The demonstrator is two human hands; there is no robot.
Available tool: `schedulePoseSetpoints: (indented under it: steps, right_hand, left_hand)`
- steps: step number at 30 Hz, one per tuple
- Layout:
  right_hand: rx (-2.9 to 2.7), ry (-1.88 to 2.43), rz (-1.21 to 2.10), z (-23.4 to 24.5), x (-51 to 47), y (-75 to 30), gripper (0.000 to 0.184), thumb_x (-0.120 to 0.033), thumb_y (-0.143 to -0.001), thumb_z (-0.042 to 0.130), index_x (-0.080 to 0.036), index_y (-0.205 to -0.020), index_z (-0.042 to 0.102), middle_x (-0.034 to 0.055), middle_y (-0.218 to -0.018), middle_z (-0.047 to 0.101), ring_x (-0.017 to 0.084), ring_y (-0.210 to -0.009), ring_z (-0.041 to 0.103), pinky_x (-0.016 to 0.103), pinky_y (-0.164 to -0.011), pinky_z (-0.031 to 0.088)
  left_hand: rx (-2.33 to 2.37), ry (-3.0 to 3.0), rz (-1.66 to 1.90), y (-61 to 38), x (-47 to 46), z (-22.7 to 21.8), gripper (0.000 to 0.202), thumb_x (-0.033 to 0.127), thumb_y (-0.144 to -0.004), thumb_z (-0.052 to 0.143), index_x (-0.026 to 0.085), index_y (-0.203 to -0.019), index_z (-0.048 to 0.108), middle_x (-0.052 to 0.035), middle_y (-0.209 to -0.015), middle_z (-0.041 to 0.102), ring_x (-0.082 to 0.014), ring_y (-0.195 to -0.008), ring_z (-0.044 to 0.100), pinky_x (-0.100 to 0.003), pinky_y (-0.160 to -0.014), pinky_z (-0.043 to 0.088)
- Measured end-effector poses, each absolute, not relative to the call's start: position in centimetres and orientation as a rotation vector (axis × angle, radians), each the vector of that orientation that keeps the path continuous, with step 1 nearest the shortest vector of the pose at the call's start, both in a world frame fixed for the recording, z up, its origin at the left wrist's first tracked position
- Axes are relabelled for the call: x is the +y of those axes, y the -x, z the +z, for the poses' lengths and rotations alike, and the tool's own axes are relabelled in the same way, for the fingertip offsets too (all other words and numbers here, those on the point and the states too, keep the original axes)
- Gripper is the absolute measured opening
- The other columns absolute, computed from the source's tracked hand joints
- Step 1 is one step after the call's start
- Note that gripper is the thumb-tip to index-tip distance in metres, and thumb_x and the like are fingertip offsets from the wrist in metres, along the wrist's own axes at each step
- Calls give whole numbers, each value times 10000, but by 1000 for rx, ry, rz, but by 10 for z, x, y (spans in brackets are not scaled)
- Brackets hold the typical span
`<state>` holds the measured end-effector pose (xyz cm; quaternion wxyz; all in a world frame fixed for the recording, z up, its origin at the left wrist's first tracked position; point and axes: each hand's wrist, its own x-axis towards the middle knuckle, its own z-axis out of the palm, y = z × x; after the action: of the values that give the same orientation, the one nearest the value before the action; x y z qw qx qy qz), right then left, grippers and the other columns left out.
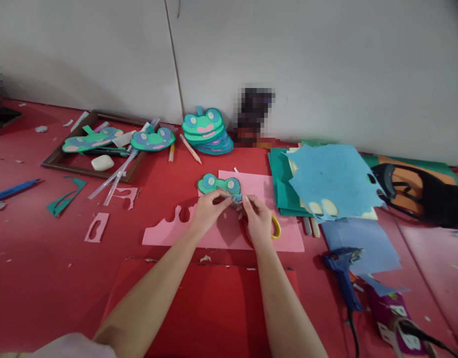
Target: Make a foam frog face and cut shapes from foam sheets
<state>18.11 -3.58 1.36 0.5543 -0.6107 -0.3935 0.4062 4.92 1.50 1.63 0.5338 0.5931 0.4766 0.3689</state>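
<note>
A small blue piece point(236, 197) is pinched between the fingertips of my left hand point(212, 209) and my right hand point(258, 219), both closed. Just beyond them lies a green frog-face cutout point(218, 183) with round blue eyes. Under my hands spreads a pink felt-like sheet point(214, 236) with a cut, wavy left edge. Scissors with a yellow handle loop point(277, 227) show beside and below my right hand; their blades are hidden, and I cannot tell whether that hand touches them.
Stacked frog faces point(204, 129) stand by the wall. Left is a brown frame point(90, 171) with more cutouts, a white eraser point(102, 162) and glue sticks point(119, 176). Right are blue sheets point(329, 174), a blue glue gun point(342, 278) with a cord, and a black bag-like item point(433, 199).
</note>
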Motion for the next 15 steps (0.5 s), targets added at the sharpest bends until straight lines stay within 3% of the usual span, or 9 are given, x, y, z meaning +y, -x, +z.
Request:
schedulePoseSetpoints:
  steps: [15]
  right_hand:
    - [-947,1439,949,14,-36,-182,251,-426,-811,550,-189,-836,626,-16,-649,570,92,-469,487,226,-454,412]
  left_hand:
    - [1108,-1462,848,-48,15,19,145,326,-784,583,218,-813,675,-14,-844,703,-166,-797,634,-304,-779,482]
